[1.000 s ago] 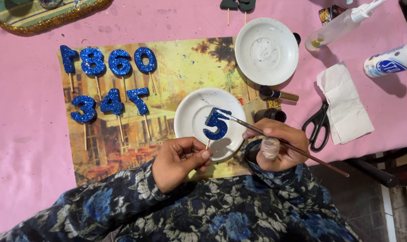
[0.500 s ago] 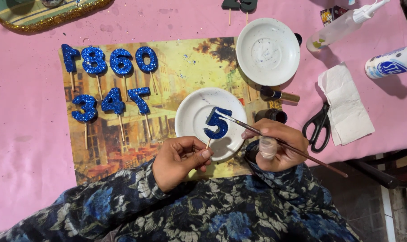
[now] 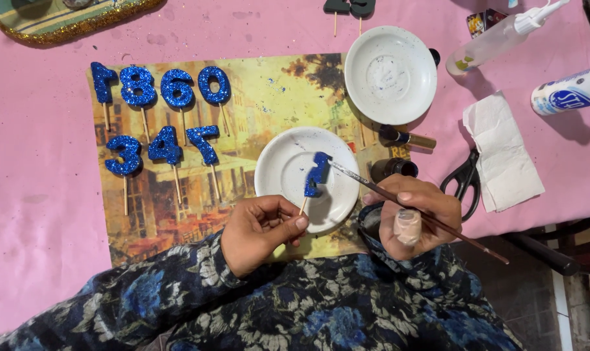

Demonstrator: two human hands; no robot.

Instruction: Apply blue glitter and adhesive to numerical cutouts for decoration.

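Blue glitter number (image 3: pixel 317 174), white plate (image 3: pixel 285 170), pink tablecloth (image 3: pixel 35 214), blue floral sleeves (image 3: pixel 178 299).

On the pink table (image 3: pixel 35 214), near its right edge, a white plastic bottle (image 3: pixel 571 90) lies on its side, wearing a blue label. Toward the far right corner a clear squeeze bottle (image 3: pixel 496 40) with a white nozzle lies tilted, a small yellow-and-dark label near its base. Just behind it, at the far edge, sits a small, colourful printed packet (image 3: pixel 482 21), partly cut off.
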